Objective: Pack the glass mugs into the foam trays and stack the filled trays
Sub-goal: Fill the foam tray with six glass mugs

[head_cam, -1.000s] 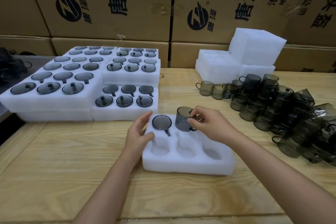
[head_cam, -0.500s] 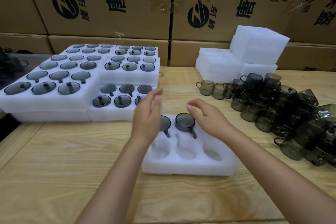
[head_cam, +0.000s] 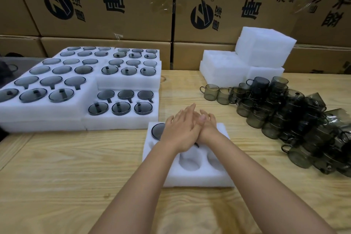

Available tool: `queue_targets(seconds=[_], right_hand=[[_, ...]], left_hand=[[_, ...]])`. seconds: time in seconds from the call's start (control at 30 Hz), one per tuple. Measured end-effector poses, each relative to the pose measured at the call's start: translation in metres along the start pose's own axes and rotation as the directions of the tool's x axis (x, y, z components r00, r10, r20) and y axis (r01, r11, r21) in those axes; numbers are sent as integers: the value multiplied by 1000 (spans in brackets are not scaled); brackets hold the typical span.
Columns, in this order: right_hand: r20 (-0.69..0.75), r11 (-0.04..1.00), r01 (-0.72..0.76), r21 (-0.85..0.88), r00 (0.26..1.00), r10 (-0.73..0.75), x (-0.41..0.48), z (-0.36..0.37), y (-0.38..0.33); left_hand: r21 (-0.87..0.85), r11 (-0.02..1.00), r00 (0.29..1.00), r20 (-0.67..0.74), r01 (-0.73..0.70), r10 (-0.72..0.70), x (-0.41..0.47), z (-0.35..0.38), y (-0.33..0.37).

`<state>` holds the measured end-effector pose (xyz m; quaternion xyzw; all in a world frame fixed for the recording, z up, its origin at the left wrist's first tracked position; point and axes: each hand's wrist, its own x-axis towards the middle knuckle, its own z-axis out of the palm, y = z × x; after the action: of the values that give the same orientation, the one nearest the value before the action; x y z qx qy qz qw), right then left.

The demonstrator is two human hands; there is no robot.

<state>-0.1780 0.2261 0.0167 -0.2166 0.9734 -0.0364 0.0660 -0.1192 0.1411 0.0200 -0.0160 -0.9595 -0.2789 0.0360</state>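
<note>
A white foam tray (head_cam: 191, 178) lies in front of me on the wooden table. A smoky glass mug (head_cam: 157, 131) sits sunk in its back-left pocket; a second mug in the back-middle pocket is hidden under my hands. My left hand (head_cam: 182, 131) lies flat with straight fingers over the back of the tray. My right hand (head_cam: 208, 126) rests beside it, partly under it, fingers extended. Neither hand grips anything. The front pockets hold nothing. A heap of loose glass mugs (head_cam: 284, 116) lies to the right.
Filled foam trays (head_cam: 121, 118) stand stacked at the left and back left. Bare foam trays (head_cam: 224, 68) and a foam block (head_cam: 266, 47) sit at the back right. Cardboard boxes (head_cam: 106, 2) wall off the rear.
The right hand set the second mug into the back-middle pocket and let go. Both hands then came together flat over the tray's back row.
</note>
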Motion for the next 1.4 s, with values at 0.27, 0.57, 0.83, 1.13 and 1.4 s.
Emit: queue_targets(seconds=[0.27,0.57,0.83,1.13,1.4], right_hand=[[-574,767,191,613,774,266,-58,-24,22],[-691,720,-508,473,294,661,-124,-27,153],[-646,733,-530,426,389,656,-129,-19,190],[-593,702,-496,512,387,706,-131,-19,199],[-827,899,98,427,445,345,-126,-34,112]], left_hand=[[-233,971,959,-282,-52,-16,-14,-1,0],[-231,972,945,-324,-37,-40,-16,-1,0],[-332,943,938,-334,-26,-92,-16,-3,0],[-417,909,962,-252,-11,-104,-16,-8,0],[-644,715,918,-396,-272,-7,-21,-12,29]])
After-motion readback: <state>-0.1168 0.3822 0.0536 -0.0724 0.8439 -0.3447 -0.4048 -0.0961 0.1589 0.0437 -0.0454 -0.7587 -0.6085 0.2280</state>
